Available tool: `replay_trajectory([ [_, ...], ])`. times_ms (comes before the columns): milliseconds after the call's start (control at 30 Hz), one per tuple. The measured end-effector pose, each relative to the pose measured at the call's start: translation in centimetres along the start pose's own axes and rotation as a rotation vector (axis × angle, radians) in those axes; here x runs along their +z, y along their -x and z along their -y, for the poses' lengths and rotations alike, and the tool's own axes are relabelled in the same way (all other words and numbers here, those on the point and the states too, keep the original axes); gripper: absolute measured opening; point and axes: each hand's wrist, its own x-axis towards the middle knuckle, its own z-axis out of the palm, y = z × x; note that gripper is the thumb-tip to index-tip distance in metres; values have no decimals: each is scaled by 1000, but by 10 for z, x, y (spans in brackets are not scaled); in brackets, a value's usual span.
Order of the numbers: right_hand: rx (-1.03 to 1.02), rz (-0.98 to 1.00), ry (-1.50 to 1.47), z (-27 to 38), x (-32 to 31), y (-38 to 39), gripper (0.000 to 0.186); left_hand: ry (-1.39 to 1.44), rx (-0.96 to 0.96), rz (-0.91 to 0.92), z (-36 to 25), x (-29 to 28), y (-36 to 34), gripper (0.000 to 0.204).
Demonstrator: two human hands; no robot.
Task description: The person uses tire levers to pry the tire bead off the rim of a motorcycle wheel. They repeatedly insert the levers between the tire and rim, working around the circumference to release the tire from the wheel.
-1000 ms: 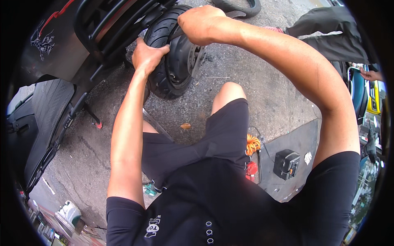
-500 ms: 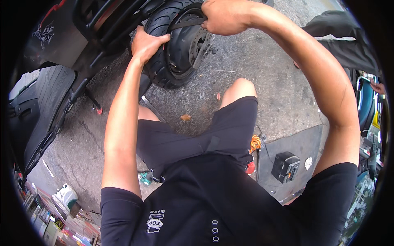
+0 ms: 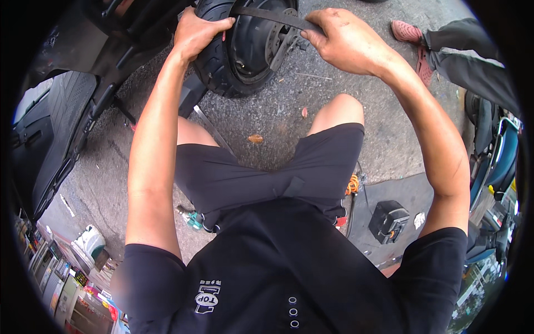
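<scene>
My left hand (image 3: pixel 196 33) is closed on the black tire (image 3: pixel 214 69) of a scooter's wheel, its thumb reaching across the tread near a small red piece. My right hand (image 3: pixel 342 44) grips the end of a long, flat dark metal bar (image 3: pixel 267 14), whose other end lies at the tire's inner edge by my left thumb. Behind the bar are the black wheel hub (image 3: pixel 255 47) and a brake disc (image 3: pixel 275 50), partly covered by it. The scooter's dark body (image 3: pixel 83 50) fills the upper left.
Another person's legs (image 3: pixel 461 64) in pink clogs stand upper right. Below are a black battery-like case (image 3: pixel 389 222) on a grey mat (image 3: pixel 406 195), an orange coiled hose (image 3: pixel 351 185), a green tool (image 3: pixel 192 218) and a metal bar (image 3: pixel 211 125). Parked scooters (image 3: pixel 492 161) line the right.
My right hand has moved right and down from the top of the wheel with the bar, which now shows longer between both hands. My left hand and the wheel sit higher in view.
</scene>
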Motion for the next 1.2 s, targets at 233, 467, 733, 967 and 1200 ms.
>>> replay_trajectory([
  [233,36,-11,-121,-16,11,7,36,332,-119,54,-32,-5,10,74],
  [467,30,-13,-174,-28,19,13,36,392,-123,102,-26,-4,5,69],
  [733,13,-89,-204,-34,29,22,28,-56,-73,118,-1,-8,3,67],
  [967,41,-63,-252,-33,43,24,29,34,-61,146,1,-10,-3,64],
  [1200,28,-106,-273,-37,48,25,24,27,-88,139,0,-10,-4,66],
])
